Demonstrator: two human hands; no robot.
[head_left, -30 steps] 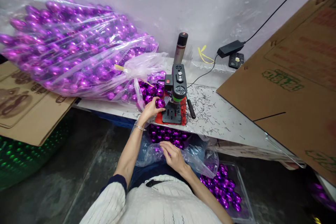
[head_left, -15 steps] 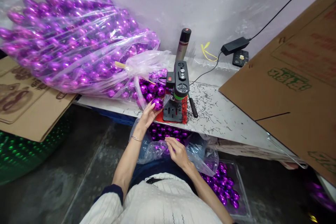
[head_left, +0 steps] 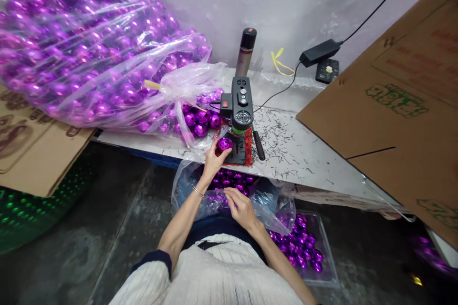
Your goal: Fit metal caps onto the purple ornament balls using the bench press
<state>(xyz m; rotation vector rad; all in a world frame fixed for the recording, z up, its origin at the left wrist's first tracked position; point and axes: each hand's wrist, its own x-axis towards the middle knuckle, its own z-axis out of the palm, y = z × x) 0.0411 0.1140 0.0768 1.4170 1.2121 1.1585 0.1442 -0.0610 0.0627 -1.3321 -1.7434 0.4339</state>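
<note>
White worktop [head_left: 315, 164] by a pale wall [head_left: 296, 5], where a purple ball [head_left: 225, 144] is being held at a black drill press [head_left: 242, 102].

Faceted and mirror-shiny, the ball is being clamped between thumb and fingers of the left hand [head_left: 213, 159], over the left part of the press's base plate [head_left: 238, 156]; light is being reflected from its facets. Below the table edge, the right hand [head_left: 241, 207] is being held with fingers close together by a clear plastic liner [head_left: 266, 207]; whether anything is being pinched cannot be told. Farther left, more balls are being contained by a large clear bag [head_left: 89, 71].
</note>
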